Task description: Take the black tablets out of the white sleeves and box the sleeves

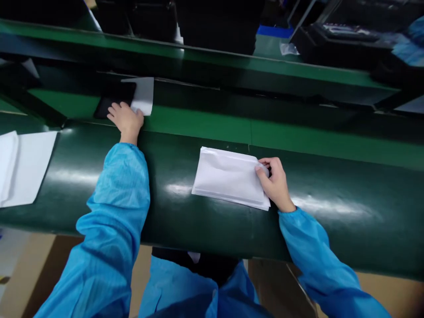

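Near the middle of the green bench lies a flat white sleeve (230,176), layered along its lower edge and perhaps more than one piece. My right hand (276,183) pinches its right end between thumb and fingers. At the far left, my left hand (126,118) reaches across, fingers outstretched over the lower right corner of a flat black panel (114,97). Beside that panel, partly under it, a white sheet (144,95) sits close to my left thumb. Both of my arms wear blue sleeves.
More white sheets (28,165) lie on the bench (331,198) at the left edge. A dark post (36,108) slants down behind them. A raised green shelf (212,59) runs across the back, with a black case (344,48) at the right. Cardboard (29,269) shows below the bench.
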A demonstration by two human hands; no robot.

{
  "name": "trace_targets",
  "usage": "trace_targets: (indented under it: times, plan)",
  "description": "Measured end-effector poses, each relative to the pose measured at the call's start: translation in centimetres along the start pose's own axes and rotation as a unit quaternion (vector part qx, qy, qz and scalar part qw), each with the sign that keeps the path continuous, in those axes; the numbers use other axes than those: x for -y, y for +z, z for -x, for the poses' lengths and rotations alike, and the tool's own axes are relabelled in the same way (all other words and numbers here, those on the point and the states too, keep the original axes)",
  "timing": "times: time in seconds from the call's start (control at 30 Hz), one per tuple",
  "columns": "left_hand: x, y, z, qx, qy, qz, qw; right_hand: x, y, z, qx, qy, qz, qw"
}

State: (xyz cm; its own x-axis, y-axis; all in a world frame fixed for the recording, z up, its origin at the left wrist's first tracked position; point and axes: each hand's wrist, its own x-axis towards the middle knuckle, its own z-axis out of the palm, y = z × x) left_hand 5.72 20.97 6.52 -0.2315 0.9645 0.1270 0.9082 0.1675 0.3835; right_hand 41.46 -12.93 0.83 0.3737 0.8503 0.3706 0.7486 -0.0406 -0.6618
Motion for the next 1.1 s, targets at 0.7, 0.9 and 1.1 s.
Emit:
trace_targets:
  times: [0.7, 0.9, 1.1]
  plan:
    - [-1.7, 0.0, 9.4, -0.056, 0.239, 0.063, 0.967, 0.3, 1.1, -0.8, -0.130, -0.049, -0.067, 0.988]
    - [-0.1, 3.1, 19.7, -0.141, 0.508, 0.103, 0.843, 2.1, 0.4, -0.5, -0.169, -0.074, -0.156, 0.970]
    - [1.3, 1.8, 23.9, -0.100, 0.634, 0.103, 0.760, 1.4, -0.7, -1.5, 0.031, 0.144, -0.313, 0.938]
